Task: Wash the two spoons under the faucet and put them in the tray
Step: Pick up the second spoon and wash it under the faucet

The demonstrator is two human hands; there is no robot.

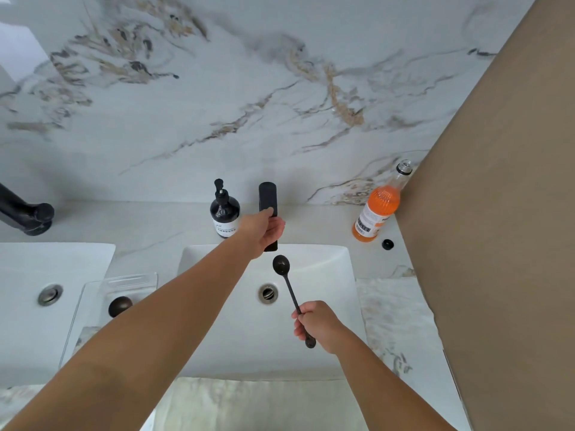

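My right hand (317,325) is shut on the handle of a black spoon (287,286). The spoon's bowl points up and away, just below the spout of the black faucet (267,197), over the white sink (329,265). My left hand (263,230) rests on the faucet's flat lever, thumb on top and fingers curled beneath. No water is visible. A clear tray (93,293) stands to the left of the sink. A second dark spoon (119,306) lies in it, only its bowl showing beside my left forearm.
A dark soap pump bottle (224,213) stands left of the faucet. An open bottle of orange drink (378,209) and its black cap (387,244) sit at the right by a brown wall. Another sink (28,275) and black faucet (25,213) are at the left.
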